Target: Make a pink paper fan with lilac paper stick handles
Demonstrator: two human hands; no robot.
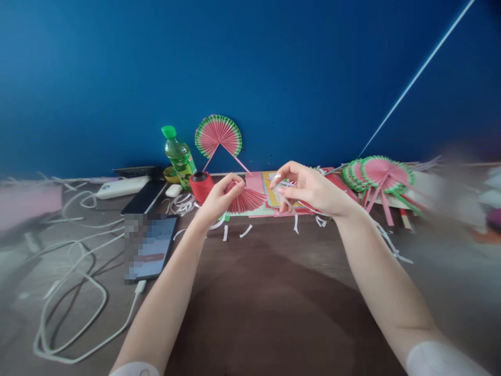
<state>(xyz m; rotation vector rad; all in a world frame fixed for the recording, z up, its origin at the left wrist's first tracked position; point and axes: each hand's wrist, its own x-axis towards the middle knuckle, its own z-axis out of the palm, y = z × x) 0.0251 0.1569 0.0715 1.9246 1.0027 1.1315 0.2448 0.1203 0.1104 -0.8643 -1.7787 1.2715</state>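
Note:
My left hand (pixel 219 197) is closed on a pink pleated paper fan (pixel 250 201), whose folds spread to the right from my fingers. Close to the fan's right end, my right hand (pixel 307 188) pinches a thin white strip (pixel 290 207) that dangles below the fingertips. A spool of red thread (pixel 201 186) stands just left of my left hand. Behind my hands lie pink paper (pixel 254 183) and a yellow patterned sheet (pixel 267 181), partly covered by my right hand.
A finished pink-and-green fan (pixel 218 137) leans on the blue wall; several more fans (pixel 385 175) lie at right. On the left are a green-capped bottle (pixel 179 155), a phone (pixel 158 250), a white power bank (pixel 122 187) and looping cables (pixel 104 292). Paper scraps (pixel 246 231) litter the table.

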